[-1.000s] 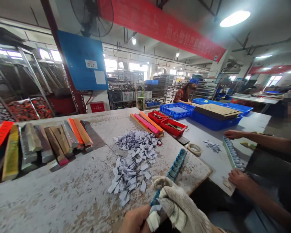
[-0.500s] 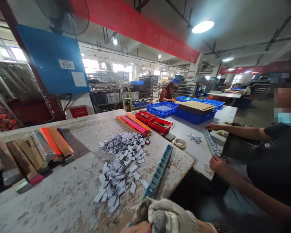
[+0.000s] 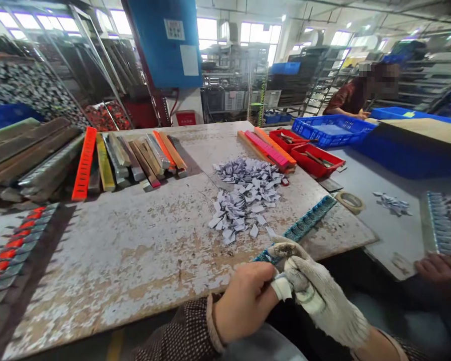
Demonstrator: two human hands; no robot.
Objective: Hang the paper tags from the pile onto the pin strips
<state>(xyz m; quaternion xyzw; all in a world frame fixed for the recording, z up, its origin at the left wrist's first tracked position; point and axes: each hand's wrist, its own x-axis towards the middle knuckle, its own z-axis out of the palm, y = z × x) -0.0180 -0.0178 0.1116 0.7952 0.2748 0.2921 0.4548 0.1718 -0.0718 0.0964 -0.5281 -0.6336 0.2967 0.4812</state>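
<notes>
A teal glittery strip with a row of slots [image 3: 310, 218] lies slantwise over the table's front right edge. At its near end my two hands meet. My left hand [image 3: 244, 301] is bare, with white tape round one digit, and its fingers are curled closed. In a worn white knit glove, my right hand [image 3: 319, 296] is closed, its fingertips against the left ones. Whatever sits between the fingertips is hidden. Just beyond the hands is a heap of small white-grey tags [image 3: 244, 195].
Coloured bars [image 3: 268, 148] and red trays with tools [image 3: 317, 160] stand behind the heap. Further left are wooden bars [image 3: 146, 160] and a strip with red pieces [image 3: 17, 240]. At right, a co-worker's hand [image 3: 441, 265] is beside another strip [image 3: 438, 220].
The view has swung left and down, so the table's left side shows more. My left hand, barely visible before, is now in full sight against the gloved right hand.
</notes>
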